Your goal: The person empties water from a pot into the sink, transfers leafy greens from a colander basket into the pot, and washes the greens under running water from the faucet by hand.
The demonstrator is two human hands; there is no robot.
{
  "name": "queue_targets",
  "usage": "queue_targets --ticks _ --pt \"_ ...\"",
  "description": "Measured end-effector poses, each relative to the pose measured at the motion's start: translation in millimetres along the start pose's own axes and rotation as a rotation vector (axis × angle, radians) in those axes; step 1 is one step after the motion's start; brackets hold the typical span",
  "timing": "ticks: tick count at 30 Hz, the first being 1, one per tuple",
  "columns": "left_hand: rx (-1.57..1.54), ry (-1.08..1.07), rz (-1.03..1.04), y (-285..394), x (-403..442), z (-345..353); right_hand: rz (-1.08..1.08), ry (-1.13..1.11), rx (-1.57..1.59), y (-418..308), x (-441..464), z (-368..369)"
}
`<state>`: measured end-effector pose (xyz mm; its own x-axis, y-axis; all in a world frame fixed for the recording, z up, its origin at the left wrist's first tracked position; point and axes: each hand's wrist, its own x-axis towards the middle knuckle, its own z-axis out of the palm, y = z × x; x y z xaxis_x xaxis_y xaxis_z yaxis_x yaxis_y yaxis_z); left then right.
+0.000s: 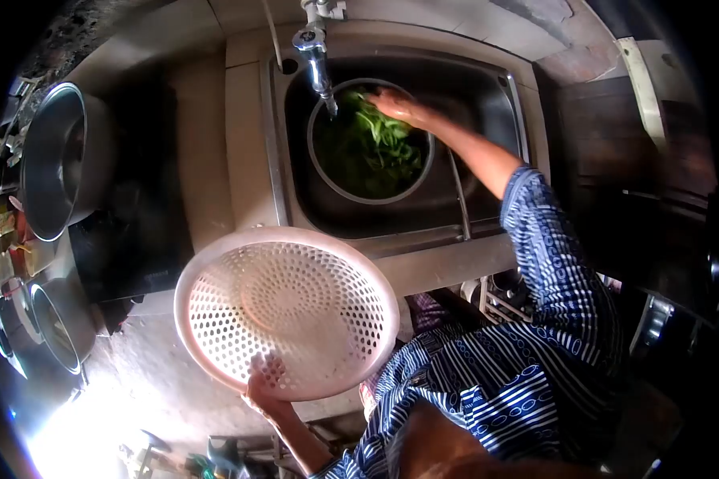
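Note:
My left hand grips the lower rim of a large pale plastic colander. It is tilted in front of the sink, with its perforated bowl facing up and nothing seen inside. Over the steel sink, my right hand reaches into a round basin and holds a bunch of leafy greens. The fingers are blurred and partly hidden by leaves. More greens lie dark and wet-looking in the basin. Above the basin's left side hangs the tap.
A big metal pot stands at the left beside a dark glossy surface. Below it sits a smaller pot. A thin metal bar crosses the sink right of the basin. Clutter lines the far left edge.

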<state>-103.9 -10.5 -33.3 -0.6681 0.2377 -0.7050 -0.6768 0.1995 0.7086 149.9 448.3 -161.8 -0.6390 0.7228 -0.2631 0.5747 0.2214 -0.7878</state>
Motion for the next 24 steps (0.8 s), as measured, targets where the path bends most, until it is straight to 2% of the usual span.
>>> queue_targets --ticks 1,3,5,6,8,9,11,12,14,15,17,18,19,21,24 --pt "-0.010 0.008 -0.005 1 0 1 0.093 0.030 -0.283 -22 -14 -6" --pt "-0.023 0.016 -0.008 1 0 0 0.195 -0.073 -0.621 -56 -45 -3" --pt "-0.002 0.005 -0.004 0 2 -3 -0.003 -0.300 -0.817 -58 -75 15" --pt "-0.001 0.009 -0.004 1 2 -1 0.013 -0.441 -0.943 -81 -81 26" --pt "0.029 0.011 -0.008 5 -2 4 -0.261 -0.174 -1.000 -32 -73 65" --pt "0.033 0.018 -0.012 5 -3 6 -0.261 -0.182 -0.994 -18 -63 80" --pt "0.050 0.066 -0.005 6 -3 9 -0.262 -0.227 -1.287 1 -35 104" --pt "0.048 0.069 -0.005 4 -1 8 -0.267 -0.228 -1.288 15 -26 107" --pt "0.024 0.022 -0.032 1 2 -1 -0.482 -0.108 -1.296 36 -20 110" --pt "-0.006 0.016 -0.026 -2 3 -5 -0.488 -0.102 -1.296 23 -17 103" --pt "-0.016 0.019 0.004 -5 5 -8 -0.035 -0.229 -0.966 -21 -5 81" --pt "-0.020 0.022 0.021 -6 6 -8 -0.047 -0.226 -0.972 8 8 82" --pt "0.021 0.002 0.013 -4 4 -7 -0.127 -0.139 -0.427 65 29 84" --pt "0.007 0.008 0.019 -6 5 -8 -0.606 -0.071 -0.679 46 16 57" --pt "0.047 -0.018 0.024 -3 5 -6 -0.472 -0.041 -0.551 27 -6 28"
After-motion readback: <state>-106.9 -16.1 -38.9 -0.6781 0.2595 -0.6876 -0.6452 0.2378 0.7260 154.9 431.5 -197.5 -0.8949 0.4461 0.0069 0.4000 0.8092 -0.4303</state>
